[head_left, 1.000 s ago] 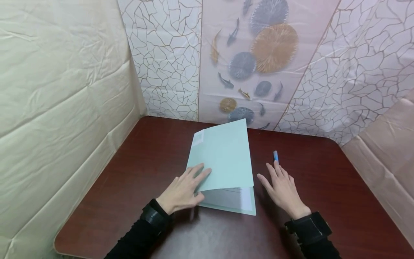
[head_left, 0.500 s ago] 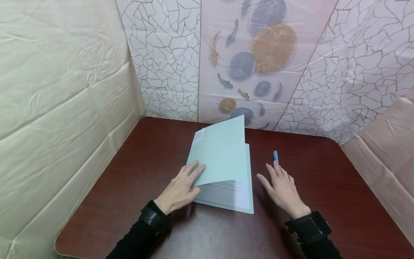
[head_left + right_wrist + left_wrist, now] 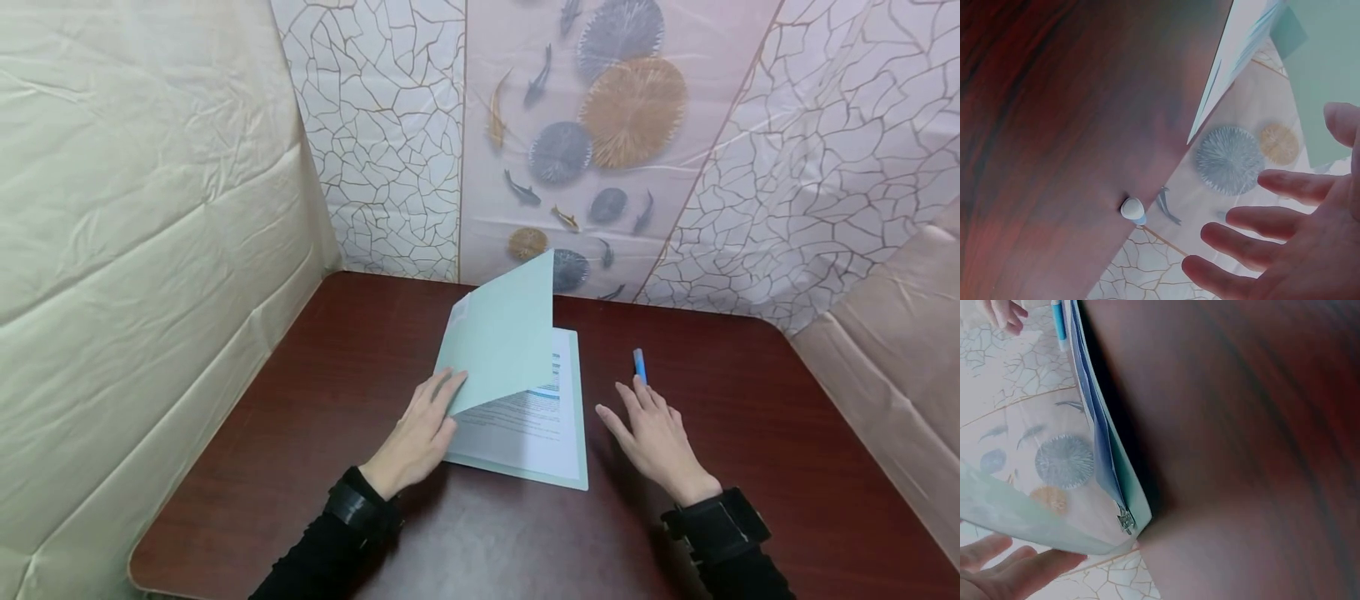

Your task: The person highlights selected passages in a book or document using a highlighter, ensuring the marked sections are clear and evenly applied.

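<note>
A pale green folder (image 3: 506, 333) lies half-opened on the table, its cover standing up at a slant. Printed paper (image 3: 517, 421) shows inside it. My left hand (image 3: 412, 437) has its fingers against the outside of the cover near the spine, without curling round it. In the left wrist view, a metal clip (image 3: 1125, 522) sits inside the folder by the fold. My right hand (image 3: 660, 442) is spread to the right of the folder and holds nothing. Just beyond its fingertips is a blue pen-like stick (image 3: 639, 364); the right wrist view shows its white end (image 3: 1133, 209).
The dark reddish-brown table (image 3: 285, 433) extends to both sides of the folder. Behind it hangs a patterned cloth (image 3: 390, 150). Plain pale cloth (image 3: 150, 250) borders the left side, and more cloth (image 3: 892, 358) borders the right.
The folder's cover has swung up and leftward, uncovering more of the printed paper. My left hand has shifted slightly left along with it. The right hand and the blue stick have stayed put.
</note>
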### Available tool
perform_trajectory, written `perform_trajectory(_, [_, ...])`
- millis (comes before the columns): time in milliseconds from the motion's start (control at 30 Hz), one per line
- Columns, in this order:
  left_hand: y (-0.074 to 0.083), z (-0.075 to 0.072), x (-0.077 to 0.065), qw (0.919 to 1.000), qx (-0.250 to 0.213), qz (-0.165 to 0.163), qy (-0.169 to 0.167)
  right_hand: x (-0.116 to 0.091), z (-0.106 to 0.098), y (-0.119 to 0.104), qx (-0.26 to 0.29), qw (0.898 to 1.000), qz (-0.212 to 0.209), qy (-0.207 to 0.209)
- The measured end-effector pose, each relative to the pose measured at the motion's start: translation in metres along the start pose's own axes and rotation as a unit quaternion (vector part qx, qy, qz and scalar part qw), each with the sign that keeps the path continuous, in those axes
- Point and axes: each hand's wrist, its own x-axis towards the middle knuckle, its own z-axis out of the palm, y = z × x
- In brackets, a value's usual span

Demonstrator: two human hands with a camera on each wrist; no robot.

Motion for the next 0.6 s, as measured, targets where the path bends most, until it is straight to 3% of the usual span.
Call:
perform_trajectory(200, [0.0036,-0.0035,-0.0004,0.9975,-0.065,-0.024,0.014,-0.0003,0.0009,-0.0009,-0.002,1.0,0.004,-0.011])
perform_trajectory(600, [0.0057,-0.006,-0.0014,0.9925,-0.11,-0.052,0.01,0.0001,0.0003,-0.0027,-0.001,1.0,0.005,-0.028])
